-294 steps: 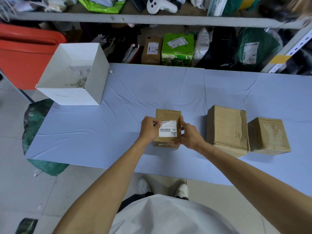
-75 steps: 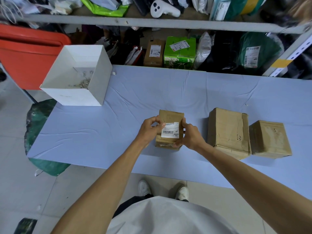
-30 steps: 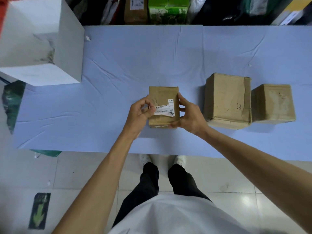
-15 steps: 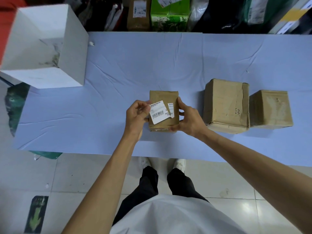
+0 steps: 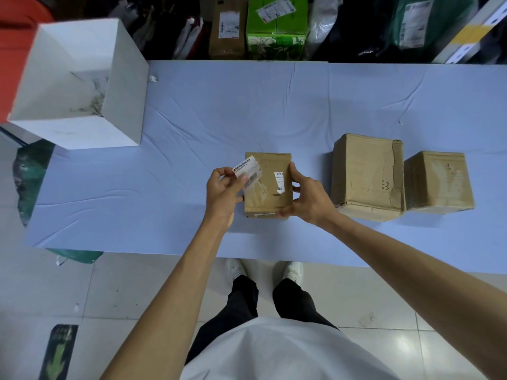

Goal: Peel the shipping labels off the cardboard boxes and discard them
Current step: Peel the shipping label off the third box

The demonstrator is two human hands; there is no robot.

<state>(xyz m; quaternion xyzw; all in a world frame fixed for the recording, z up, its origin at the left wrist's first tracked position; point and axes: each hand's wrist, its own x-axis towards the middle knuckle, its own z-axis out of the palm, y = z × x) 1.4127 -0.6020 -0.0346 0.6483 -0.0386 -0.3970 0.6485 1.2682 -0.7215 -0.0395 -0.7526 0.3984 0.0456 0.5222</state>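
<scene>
A small cardboard box stands near the table's front edge. My right hand grips its right side. My left hand pinches a torn-off piece of white shipping label at the box's upper left corner, lifted off the cardboard. A narrow strip of label remnant still sticks to the box top. A white open box with paper scraps inside stands at the table's far left.
Two more cardboard boxes, a larger one and a smaller one, sit to the right on the blue table cloth. Parcels, among them a green box, line the shelf behind. My feet stand on tiled floor below the table edge.
My left hand has torn most of the label off the box top and pulled it up and left. A strip stays stuck. My right hand keeps its grip on the box.
</scene>
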